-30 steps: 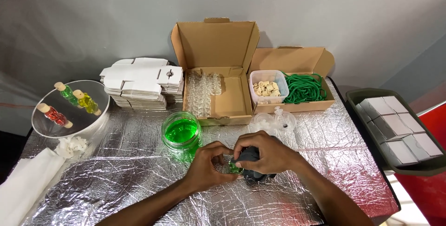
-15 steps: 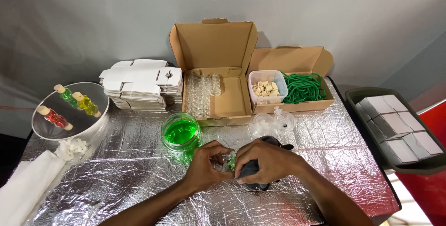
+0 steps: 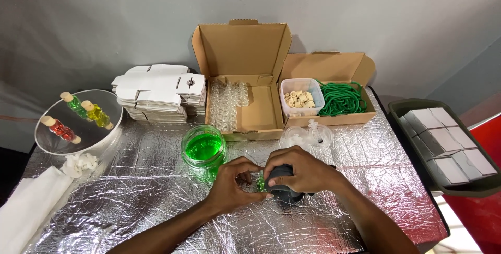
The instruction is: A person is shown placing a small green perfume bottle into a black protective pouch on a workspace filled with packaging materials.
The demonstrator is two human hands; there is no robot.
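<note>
Your left hand (image 3: 232, 183) pinches a tiny green bottle (image 3: 260, 183) in its fingertips. Your right hand (image 3: 300, 169) is curled around a dark squeeze tool (image 3: 284, 185), and the bottle sits right between your two hands, touching both. The jar of green liquid (image 3: 204, 149) stands just beside your left hand on the shiny foil table (image 3: 156, 207).

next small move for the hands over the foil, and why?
Probably keep the left hand steadying the small green-filled vial while the right hand works the dark tool against it: both hands meet there, the vial is mostly hidden, and the open green jar stands close by.
</note>
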